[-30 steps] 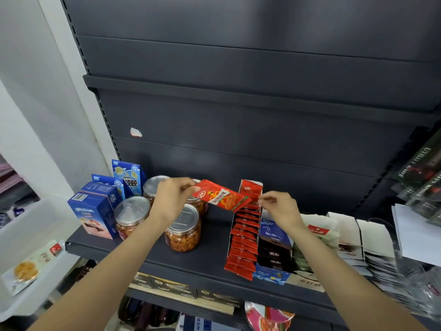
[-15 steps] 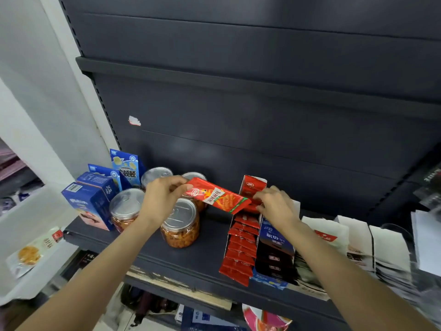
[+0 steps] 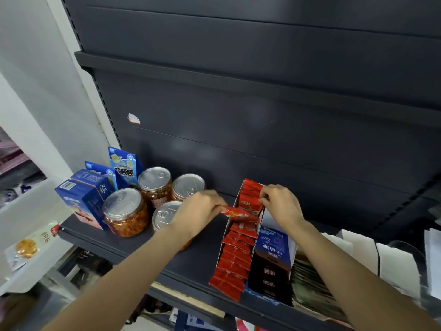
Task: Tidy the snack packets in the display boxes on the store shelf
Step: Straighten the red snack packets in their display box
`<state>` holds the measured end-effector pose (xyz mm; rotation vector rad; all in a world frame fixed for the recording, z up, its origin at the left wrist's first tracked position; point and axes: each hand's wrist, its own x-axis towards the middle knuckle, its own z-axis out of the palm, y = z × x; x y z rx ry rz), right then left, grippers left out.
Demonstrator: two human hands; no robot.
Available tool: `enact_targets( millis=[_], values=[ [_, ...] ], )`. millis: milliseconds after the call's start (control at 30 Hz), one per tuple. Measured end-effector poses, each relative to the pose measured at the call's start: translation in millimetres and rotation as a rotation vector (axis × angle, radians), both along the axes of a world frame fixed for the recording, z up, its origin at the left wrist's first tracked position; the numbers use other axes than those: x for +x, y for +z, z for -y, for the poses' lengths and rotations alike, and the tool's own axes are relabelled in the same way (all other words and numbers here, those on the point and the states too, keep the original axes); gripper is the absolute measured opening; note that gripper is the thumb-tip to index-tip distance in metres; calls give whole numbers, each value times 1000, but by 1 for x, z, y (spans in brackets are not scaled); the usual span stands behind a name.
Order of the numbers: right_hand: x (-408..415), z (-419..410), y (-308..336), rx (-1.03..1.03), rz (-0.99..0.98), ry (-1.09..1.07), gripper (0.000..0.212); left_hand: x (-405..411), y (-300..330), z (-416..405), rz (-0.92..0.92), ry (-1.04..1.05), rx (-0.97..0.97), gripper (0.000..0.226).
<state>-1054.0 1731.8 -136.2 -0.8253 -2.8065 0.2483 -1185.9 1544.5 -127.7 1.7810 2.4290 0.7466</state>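
Red snack packet (image 3: 239,215) lies nearly flat across the top of the red display box (image 3: 235,249), long axis running left to right and tilted slightly down toward the right, its far end over the box's upright packets. Left hand (image 3: 199,210) pinches the packet's left end between fingertips and thumb. Right hand (image 3: 280,207) is at the back of the same box, fingers curled onto the tops of the standing red packets (image 3: 249,201); it grips them, though how many cannot be told.

Box's long axis runs from the shelf edge back toward the dark rear panel (image 3: 262,139), packets overlapping in a row along it. Just right of the box, touching it, a blue and black display box (image 3: 270,261); further right, white cartons (image 3: 396,263).

Left of the box, on the dark metal shelf (image 3: 133,244), four clear jars (image 3: 125,212) with silver lids, then blue cartons (image 3: 82,201) at the shelf's end. Beyond those, a white wall (image 3: 35,68) and a pale bin (image 3: 26,247).
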Motion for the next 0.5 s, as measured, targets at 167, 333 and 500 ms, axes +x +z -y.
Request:
enact_targets(
  millis=[167, 333, 500],
  values=[
    [1, -1, -1, -51, 18, 12, 10, 10, -13, -21, 32, -109, -286, 26],
    [3, -4, 0, -65, 49, 21, 9, 16, -24, -33, 204, -119, -399, 30],
    [3, -3, 1, -102, 35, 37, 6, 14, -21, -46, 166, 9, -122, 26]
  ],
)
